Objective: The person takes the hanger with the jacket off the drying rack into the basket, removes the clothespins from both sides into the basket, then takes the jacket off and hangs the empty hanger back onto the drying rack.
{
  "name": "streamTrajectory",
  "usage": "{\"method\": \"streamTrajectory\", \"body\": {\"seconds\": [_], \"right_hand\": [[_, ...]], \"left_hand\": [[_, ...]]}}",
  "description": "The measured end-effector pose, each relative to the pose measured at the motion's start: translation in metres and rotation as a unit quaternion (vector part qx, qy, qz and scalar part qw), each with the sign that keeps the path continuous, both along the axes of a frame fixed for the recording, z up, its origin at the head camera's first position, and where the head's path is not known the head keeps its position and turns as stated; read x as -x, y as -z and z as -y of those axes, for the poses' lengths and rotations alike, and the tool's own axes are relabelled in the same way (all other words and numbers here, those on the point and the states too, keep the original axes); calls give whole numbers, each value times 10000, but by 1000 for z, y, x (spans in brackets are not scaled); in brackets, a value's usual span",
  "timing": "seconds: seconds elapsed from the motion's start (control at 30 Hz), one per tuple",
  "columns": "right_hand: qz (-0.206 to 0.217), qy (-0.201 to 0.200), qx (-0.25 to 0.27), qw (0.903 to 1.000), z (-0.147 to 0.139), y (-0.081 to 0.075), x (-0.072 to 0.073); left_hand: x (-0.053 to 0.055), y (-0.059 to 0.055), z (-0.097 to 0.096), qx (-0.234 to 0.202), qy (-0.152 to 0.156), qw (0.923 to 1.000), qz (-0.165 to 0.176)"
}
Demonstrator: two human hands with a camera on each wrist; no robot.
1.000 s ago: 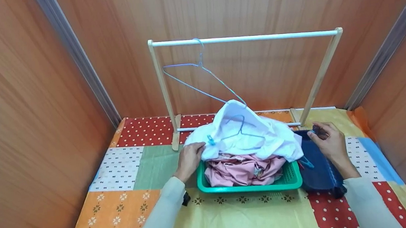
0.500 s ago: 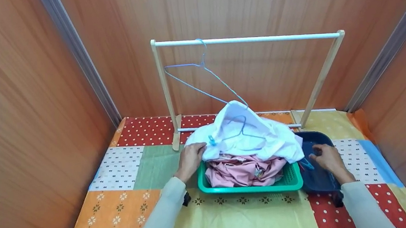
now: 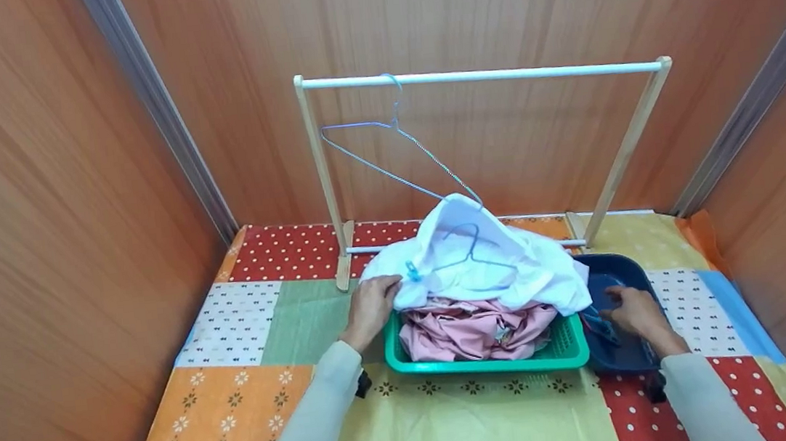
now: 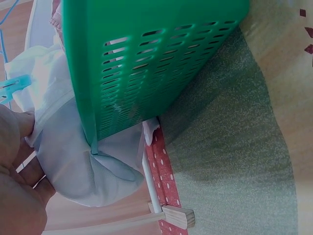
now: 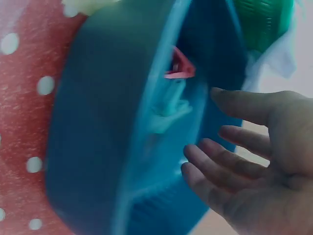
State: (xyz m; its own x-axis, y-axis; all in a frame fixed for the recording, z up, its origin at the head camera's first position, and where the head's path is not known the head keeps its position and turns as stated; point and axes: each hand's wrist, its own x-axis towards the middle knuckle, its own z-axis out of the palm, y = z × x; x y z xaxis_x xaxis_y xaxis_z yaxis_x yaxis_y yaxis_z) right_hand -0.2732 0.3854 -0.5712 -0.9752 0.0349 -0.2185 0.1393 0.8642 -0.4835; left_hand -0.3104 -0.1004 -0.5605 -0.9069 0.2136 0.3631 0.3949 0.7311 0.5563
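Holding the garment point(image 3: 555, 273) at its left edge: left hand point(image 3: 371, 309), grip pinching the white fabric between thumb and fingers. Garment: white, draped over the far part of the basket point(image 3: 489, 369), peaked at the back, spilling past the rim on both sides. Peg point(image 3: 413, 271): blue, on the garment, just beside the left hand. Small hanger point(image 3: 470, 256): blue, against the garment, partly hidden. Rack hanger point(image 3: 431, 156): blue, hooked on the top rail of the rack point(image 3: 531, 72), left of centre, its low corner by the garment's peak. Pink cloth point(image 3: 474, 329): crumpled, in the front of the basket. Tray point(image 3: 613, 269): dark blue, just right of the basket. Right hand point(image 3: 635, 313): grip spread over the tray, fingers slightly bent. Red peg point(image 5: 182, 66) and pale blue peg point(image 5: 171, 98): in the tray, blurred, near the right hand. Patchwork cloth point(image 3: 487, 422): beneath basket, tray and rack. Panels point(image 3: 509, 4): wood-grained, behind and at both sides.
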Motion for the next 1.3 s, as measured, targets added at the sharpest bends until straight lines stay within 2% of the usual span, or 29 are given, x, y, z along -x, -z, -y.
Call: {"method": "streamTrajectory", "body": {"seconds": [0.07,0.13,0.27,0.37,0.5,0.67,0.73,0.8,0.93,1.2,1.3], "right_hand": [[-342,32,44,9994,7,-12,-1],[-876,43,79,9961,16,-26,-2],[-1949,109,237,9805,38,-52,-4],[-2633,57,399,9639,57,-65,-7],[-3410,-209,627,9377,82,-77,-11],[-4133,-846,766,9034,116,-90,-17],[-4269,-1304,796,8913,130,-93,-17],[-4245,-1812,808,8834,144,-94,-17],[-3922,-2613,920,8772,171,-91,-15],[-3790,-3041,691,8713,215,-84,-6],[-3719,-3105,610,8727,228,-84,-1]], "left_hand": [[0,0,0,10,-1,10000,31],[0,0,0,8,-3,10000,-9],[0,0,0,2,-36,10000,-44],[-2,2,1,15,-45,10000,28],[-3,3,0,6,-33,10000,34],[-2,1,0,-5,-13,10000,-75],[-2,1,0,-3,-16,10000,-98],[-2,1,1,1,-17,9999,-102],[-2,0,1,26,-25,10000,-55],[-2,0,1,36,-29,9999,-105],[-2,-1,1,32,-17,10000,-74]]}}
